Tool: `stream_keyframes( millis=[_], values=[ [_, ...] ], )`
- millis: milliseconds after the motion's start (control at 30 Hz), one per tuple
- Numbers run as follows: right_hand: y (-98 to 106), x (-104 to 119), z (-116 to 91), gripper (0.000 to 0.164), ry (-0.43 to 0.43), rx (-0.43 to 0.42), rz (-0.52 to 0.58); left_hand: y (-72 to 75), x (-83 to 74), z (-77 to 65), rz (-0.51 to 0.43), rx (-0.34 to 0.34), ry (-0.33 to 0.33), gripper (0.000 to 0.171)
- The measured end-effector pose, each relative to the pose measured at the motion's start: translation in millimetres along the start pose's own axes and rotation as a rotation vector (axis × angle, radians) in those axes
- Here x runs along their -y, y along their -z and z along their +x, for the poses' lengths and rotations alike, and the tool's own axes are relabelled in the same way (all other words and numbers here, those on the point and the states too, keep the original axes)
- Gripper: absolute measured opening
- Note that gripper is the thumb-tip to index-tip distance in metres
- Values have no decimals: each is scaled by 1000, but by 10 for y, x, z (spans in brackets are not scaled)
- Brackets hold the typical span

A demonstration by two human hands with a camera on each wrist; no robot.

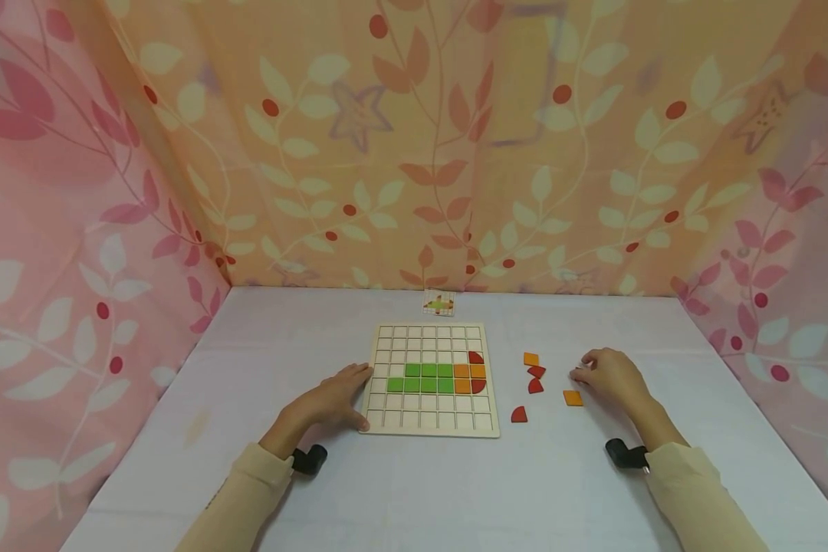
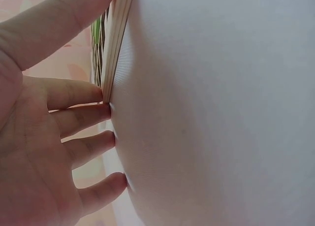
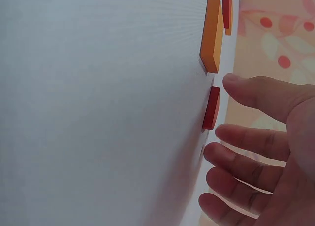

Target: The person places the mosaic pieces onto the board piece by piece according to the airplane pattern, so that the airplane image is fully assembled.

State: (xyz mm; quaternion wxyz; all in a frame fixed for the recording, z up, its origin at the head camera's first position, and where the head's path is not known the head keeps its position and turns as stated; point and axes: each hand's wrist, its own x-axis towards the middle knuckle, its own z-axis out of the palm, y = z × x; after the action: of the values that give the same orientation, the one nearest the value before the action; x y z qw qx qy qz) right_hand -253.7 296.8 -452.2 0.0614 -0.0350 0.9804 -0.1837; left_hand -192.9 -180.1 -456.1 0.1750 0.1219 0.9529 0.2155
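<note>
A pale wooden grid board (image 1: 428, 419) lies on the table. Green square tiles (image 1: 428, 377) fill two rows of its cells, followed by three orange squares (image 1: 461, 378) and two red quarter-round tiles (image 1: 477, 358) on the right. My left hand (image 1: 333, 399) rests at the board's left edge, thumb at the near corner and fingers spread along the side. To the right, my right hand (image 1: 614, 378) hovers low with fingers loosely bent. In the right wrist view, a red tile (image 3: 211, 109) lies just beyond the thumb and forefinger, near a loose orange tile (image 3: 211, 36).
Between board and right hand lie loose red tiles (image 1: 519, 415) and orange tiles (image 1: 531, 359). A small pattern card (image 1: 439, 303) lies behind the board. Patterned cloth (image 1: 428, 153) closes off the back and sides of the white table (image 1: 414, 491).
</note>
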Motion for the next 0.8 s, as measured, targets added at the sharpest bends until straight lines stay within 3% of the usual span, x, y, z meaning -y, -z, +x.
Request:
stream_keyframes(
  millis=[400,800],
  values=[
    [-2,-5,0,25,17,33,-17,-9,14,4,21,15,6,99],
    [26,-6,-22,28,-10,67,-55,-4,8,-5,13,5,11,99]
  ],
)
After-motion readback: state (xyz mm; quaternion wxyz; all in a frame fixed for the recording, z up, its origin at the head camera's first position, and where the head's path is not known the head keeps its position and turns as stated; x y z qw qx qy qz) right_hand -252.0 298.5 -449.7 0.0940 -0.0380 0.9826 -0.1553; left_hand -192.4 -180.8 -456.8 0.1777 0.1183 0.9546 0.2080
